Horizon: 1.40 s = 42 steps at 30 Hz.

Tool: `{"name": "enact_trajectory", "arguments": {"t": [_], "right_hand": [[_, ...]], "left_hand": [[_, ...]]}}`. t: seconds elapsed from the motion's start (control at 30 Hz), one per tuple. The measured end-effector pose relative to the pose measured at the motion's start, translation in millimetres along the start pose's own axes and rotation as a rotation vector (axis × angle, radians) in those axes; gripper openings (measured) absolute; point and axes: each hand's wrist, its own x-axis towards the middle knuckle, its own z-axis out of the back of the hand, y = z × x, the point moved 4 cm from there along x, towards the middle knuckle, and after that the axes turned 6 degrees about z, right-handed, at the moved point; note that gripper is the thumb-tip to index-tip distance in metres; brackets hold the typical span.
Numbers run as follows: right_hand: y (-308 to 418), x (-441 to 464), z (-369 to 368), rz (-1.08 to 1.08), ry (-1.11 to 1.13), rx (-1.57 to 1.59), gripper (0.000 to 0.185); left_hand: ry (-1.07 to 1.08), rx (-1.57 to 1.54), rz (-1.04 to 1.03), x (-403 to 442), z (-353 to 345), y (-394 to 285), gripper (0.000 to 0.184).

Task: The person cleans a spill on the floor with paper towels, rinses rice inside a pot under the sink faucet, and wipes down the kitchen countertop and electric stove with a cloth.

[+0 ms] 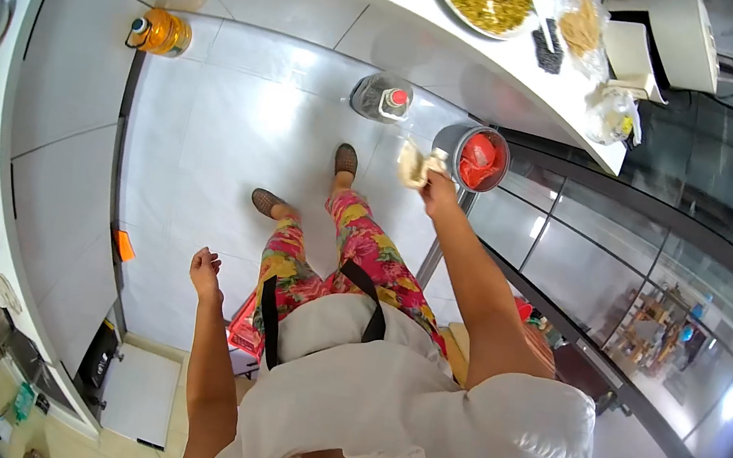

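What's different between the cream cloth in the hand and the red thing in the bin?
Colour: the cream cloth is pale, while the red thing is bright.
Place: the cloth is in the right hand, but the red thing is inside the bin.
Shine: the red thing looks glossy; the cloth looks duller.
Both look crumpled.

Right hand: grips pale cloth near bin with red bag | left hand: fingers loosely curled | floor: clear bottle, orange bottle

Cream cloth; red bag; floral trousers.
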Motion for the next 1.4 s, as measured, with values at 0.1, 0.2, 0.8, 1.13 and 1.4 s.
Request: {"name": "enact_trajectory", "arguments": {"t": [0.1, 0.2, 0.8, 1.13, 1.4], "right_hand": [[29.7, 9.4, 78.5, 0.15, -0.22, 0.003, 0.024], [63.4, 23.1, 136.8, 0.324, -0.404, 0.023, 0.023], [111.2, -20.8, -20.8, 0.907, 0.299, -1.109, 0.027], [239.1, -137.8, -203.5, 1.253, 0.441, -0.895, 0.014], [409.0, -132.3, -303.5, 1.599, 0.057, -0.936, 0.018]], "left_hand": [[0.043, 0.07, -0.051, -12.8, -0.4, -22.0, 0.022], [0.068, 0.126, -0.133, -35.0, -16.4, -47.6, 0.022], [-0.082, 0.377, -0.418, -126.2, -36.6, -70.3, 0.029], [-0.146, 0.083, -0.297, -112.6, 38.8, -43.6, 0.026], [-0.245, 0.099, -0.278, -92.6, 91.8, -72.7, 0.021]]}}
